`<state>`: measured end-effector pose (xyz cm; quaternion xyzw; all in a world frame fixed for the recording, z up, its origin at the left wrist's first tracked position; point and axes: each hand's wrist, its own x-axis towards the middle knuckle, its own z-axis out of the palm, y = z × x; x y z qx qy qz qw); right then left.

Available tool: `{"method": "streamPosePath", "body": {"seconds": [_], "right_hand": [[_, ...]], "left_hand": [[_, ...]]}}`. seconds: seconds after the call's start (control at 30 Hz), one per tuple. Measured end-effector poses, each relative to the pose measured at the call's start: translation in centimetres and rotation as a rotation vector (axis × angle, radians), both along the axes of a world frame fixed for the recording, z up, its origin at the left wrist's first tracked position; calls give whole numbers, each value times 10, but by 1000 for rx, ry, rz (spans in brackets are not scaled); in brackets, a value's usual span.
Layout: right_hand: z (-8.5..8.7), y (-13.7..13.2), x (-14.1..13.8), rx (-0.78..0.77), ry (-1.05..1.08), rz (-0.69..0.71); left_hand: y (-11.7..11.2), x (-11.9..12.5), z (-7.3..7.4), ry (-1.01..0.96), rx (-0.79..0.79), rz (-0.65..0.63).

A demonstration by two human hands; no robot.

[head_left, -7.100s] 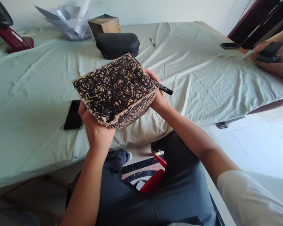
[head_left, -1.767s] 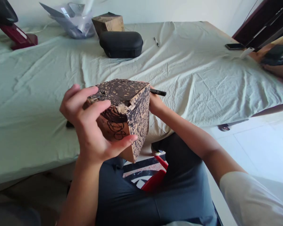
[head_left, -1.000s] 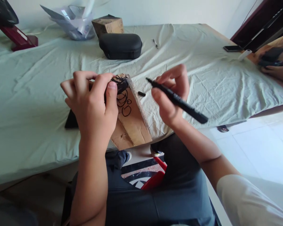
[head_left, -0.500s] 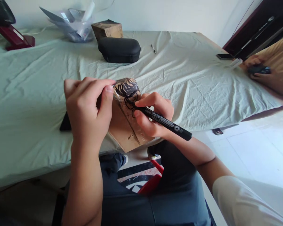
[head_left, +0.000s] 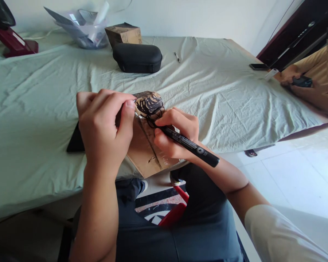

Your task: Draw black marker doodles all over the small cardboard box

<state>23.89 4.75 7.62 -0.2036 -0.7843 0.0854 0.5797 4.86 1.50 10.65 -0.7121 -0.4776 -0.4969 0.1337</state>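
Observation:
My left hand point(head_left: 104, 125) grips the top edge of a brown cardboard box point(head_left: 142, 151), which rests tilted against the near edge of the bed. The box's upper corner is covered in black scribbles; the face turned to me is mostly bare cardboard. My right hand point(head_left: 176, 133) holds a black marker point(head_left: 190, 145) with its tip against that face, just under the scribbled corner. The marker's tail points to the lower right. My left hand hides much of the box.
A pale green sheet point(head_left: 38, 94) covers the bed. On it lie a black phone point(head_left: 75, 140) left of the box, a black case point(head_left: 137, 58), a second cardboard box point(head_left: 123, 33), plastic wrapping point(head_left: 82, 23) and a pen point(head_left: 177, 56). Another person's hand point(head_left: 292, 74) is at the far right.
I turned the scribbled box over to its bare face and set it on the bed edge. My right hand brought the marker down onto it, and more black lines now fill the corner.

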Motion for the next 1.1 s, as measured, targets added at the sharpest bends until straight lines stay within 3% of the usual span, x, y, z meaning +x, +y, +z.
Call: {"method": "streamPosePath", "body": {"seconds": [0.17,0.33,0.5,0.6,0.8,1.1], "right_hand": [[8,-2,6,-128,91,15],[2,10,12,-129,173,42],[4,16,18,-149,148,-62],[5,13,16,-97,135,-79],[2,6,6,171,43,92],[15,1,6,130,-74,109]], "left_hand": [[2,-1,-1,0,18,8],[4,-3,-3,3,32,17],[5,-6,-4,-2,31,40],[4,-6,-4,-11,21,34],[-1,1,-1,-21,2,13],[-5,8,1,-37,-34,21]]}}
